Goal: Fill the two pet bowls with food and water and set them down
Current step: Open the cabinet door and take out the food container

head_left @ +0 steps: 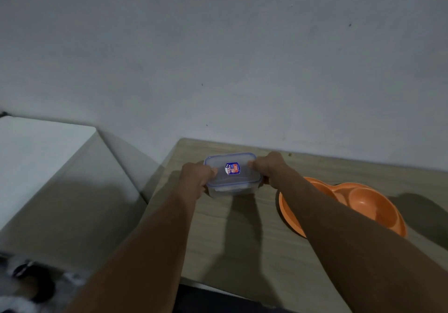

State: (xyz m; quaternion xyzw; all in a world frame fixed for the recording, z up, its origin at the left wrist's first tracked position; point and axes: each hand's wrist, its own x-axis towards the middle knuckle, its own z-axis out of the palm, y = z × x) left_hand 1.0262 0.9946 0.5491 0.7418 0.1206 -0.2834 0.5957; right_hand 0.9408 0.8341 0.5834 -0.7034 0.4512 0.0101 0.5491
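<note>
The container [231, 179] was at the far side of the table [242, 244], with its lid [230, 164] on. The left hand [195, 179] and the right hand [270, 169] gripped its two short ends, the fingers [210, 172] curled over the lid edge. The orange bowl [363, 203] lay near it on the right, and its visible hollow was empty. The step seemed to be opening the food container. Next, the lid probably had to be unlatched at both ends and lifted off before pouring.
</note>
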